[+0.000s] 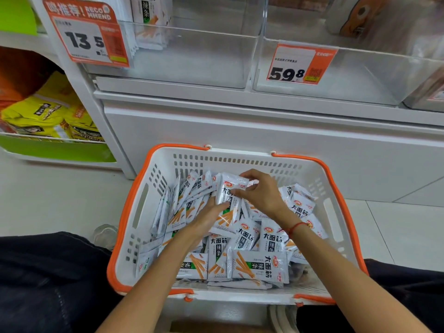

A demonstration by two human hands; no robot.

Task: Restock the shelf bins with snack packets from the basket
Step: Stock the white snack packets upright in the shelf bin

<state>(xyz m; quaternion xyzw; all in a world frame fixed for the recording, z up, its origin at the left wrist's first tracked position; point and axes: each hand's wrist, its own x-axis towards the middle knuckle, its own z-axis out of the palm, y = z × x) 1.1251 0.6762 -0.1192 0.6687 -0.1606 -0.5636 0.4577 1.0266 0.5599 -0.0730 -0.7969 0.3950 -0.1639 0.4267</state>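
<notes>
A white basket (240,157) with orange handles stands on the floor in front of me, holding several white snack packets (259,265). Both hands are inside it. My right hand (262,191) pinches the top of a small upright stack of packets (228,188). My left hand (209,217) holds the same stack from below and from the left, fingers under it. Above, a clear shelf bin (192,56) with a 13.5 price tag holds a few of the same packets (149,20) at its back left.
A second clear bin (348,75) with a 59.8 tag sits to the right. Yellow snack bags (43,116) fill a green shelf at the left. White cabinet front (240,131) stands behind the basket. My knees flank the basket.
</notes>
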